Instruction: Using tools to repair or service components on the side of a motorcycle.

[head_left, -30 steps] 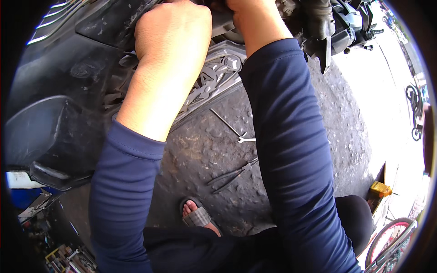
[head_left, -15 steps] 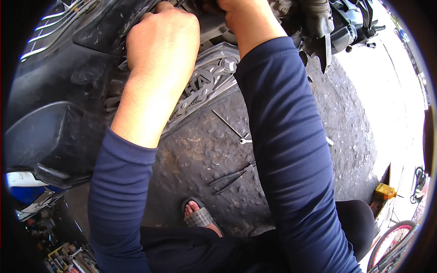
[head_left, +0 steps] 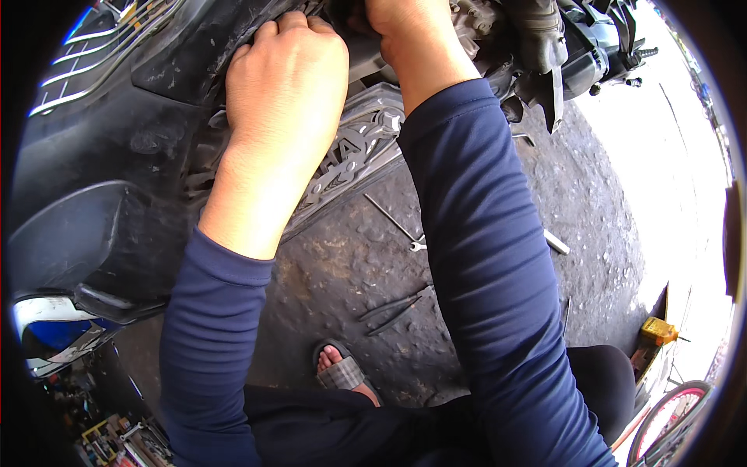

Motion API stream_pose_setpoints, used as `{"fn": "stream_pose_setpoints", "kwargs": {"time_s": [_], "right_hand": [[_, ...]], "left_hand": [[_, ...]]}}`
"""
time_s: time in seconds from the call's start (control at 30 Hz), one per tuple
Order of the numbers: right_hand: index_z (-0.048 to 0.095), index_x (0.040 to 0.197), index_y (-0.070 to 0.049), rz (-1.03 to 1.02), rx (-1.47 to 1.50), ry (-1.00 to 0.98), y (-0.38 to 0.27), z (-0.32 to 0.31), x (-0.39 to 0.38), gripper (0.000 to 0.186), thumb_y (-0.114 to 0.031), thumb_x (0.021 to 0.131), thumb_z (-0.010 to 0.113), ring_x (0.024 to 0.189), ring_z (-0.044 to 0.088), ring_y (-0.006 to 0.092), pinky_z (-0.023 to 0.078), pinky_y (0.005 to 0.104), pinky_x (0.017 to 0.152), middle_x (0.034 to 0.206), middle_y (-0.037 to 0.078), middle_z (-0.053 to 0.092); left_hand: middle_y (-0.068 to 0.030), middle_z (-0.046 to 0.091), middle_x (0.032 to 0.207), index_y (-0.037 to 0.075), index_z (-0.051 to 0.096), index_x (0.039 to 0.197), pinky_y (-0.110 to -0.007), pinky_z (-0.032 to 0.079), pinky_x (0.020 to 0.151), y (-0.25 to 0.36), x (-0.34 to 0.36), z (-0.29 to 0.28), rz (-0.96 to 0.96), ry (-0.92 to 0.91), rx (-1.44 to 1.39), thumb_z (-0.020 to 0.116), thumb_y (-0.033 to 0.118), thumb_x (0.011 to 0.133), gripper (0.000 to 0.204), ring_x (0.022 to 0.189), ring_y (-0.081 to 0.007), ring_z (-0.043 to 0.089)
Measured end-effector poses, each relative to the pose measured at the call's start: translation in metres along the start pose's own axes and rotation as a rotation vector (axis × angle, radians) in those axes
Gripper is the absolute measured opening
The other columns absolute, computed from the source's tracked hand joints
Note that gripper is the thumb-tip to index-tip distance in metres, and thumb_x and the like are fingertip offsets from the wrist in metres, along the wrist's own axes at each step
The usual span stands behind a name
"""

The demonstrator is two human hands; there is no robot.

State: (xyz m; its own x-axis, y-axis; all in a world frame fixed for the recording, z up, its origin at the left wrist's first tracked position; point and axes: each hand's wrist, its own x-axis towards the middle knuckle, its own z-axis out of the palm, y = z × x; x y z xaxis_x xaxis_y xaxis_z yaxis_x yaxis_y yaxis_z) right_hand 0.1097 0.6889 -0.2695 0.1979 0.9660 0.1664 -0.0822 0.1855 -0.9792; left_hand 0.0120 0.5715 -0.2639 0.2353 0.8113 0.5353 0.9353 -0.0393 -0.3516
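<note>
My left hand (head_left: pixel 292 74) is at the upper middle, back upward, knuckles bent against the inner edge of a motorbike's black plastic body panel (head_left: pixel 101 132). Its fingertips curl out of sight, and whatever they grip is hidden. Close by on the right, my right hand (head_left: pixel 408 23) reaches into the dark opening beside the engine parts (head_left: pixel 476 23). The upper picture edge and shadow hide its fingers. Below both hands lies a grey metal engine cover (head_left: pixel 350 152) with raised lettering. Dark blue sleeves cover both forearms.
On the dark, rough floor mat lie a thin metal rod (head_left: pixel 389 215), a wrench (head_left: pixel 418 246), dark-handled pliers (head_left: pixel 393 309) and a silver tool (head_left: pixel 555 242) partly behind my right sleeve. A yellow container (head_left: pixel 658 330) and a bicycle wheel (head_left: pixel 669 420) stand at lower right. My sandalled foot (head_left: pixel 339 367) rests below.
The view has shifted slightly, and both hands appear a little lower. More of my left hand's bent fingers shows now. My right hand stays inside the opening.
</note>
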Motion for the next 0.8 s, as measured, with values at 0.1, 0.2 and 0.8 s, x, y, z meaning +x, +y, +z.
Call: {"fn": "stream_pose_setpoints", "kwargs": {"time_s": [0.1, 0.2, 0.8], "right_hand": [[0.073, 0.109, 0.009, 0.032, -0.052, -0.022, -0.003, 0.001, 0.002, 0.032, -0.012, 0.085, 0.072, 0.098, 0.074, 0.0346, 0.056, 0.0388, 0.083, 0.103, 0.025, 0.076], [0.073, 0.110, 0.008, -0.090, -0.025, -0.033, 0.004, 0.000, -0.001, 0.033, -0.013, 0.085, 0.073, 0.100, 0.074, 0.0341, 0.056, 0.0380, 0.085, 0.107, 0.026, 0.076], [0.063, 0.112, -0.006, -0.362, -0.781, -1.291, 0.102, -0.137, -0.239, 0.040, -0.031, 0.085, 0.078, 0.093, 0.068, 0.0342, 0.057, 0.0437, 0.073, 0.104, 0.014, 0.063]], "left_hand": [[-0.0160, 0.072, 0.102, -0.003, 0.072, 0.102, -0.038, 0.061, 0.080, -0.006, 0.004, 0.003, 0.038, 0.128, -0.041, 0.066, 0.006, 0.087, 0.018, 0.100, -0.0284, 0.072], [-0.0170, 0.071, 0.106, -0.003, 0.071, 0.102, -0.039, 0.061, 0.082, 0.000, -0.002, 0.011, 0.034, 0.211, -0.069, 0.065, 0.006, 0.088, 0.018, 0.102, -0.0291, 0.072], [-0.0131, 0.070, 0.113, -0.004, 0.074, 0.105, -0.042, 0.057, 0.089, -0.002, -0.015, 0.002, -0.023, 0.013, 0.024, 0.064, 0.012, 0.088, 0.025, 0.108, -0.0289, 0.066]]}}
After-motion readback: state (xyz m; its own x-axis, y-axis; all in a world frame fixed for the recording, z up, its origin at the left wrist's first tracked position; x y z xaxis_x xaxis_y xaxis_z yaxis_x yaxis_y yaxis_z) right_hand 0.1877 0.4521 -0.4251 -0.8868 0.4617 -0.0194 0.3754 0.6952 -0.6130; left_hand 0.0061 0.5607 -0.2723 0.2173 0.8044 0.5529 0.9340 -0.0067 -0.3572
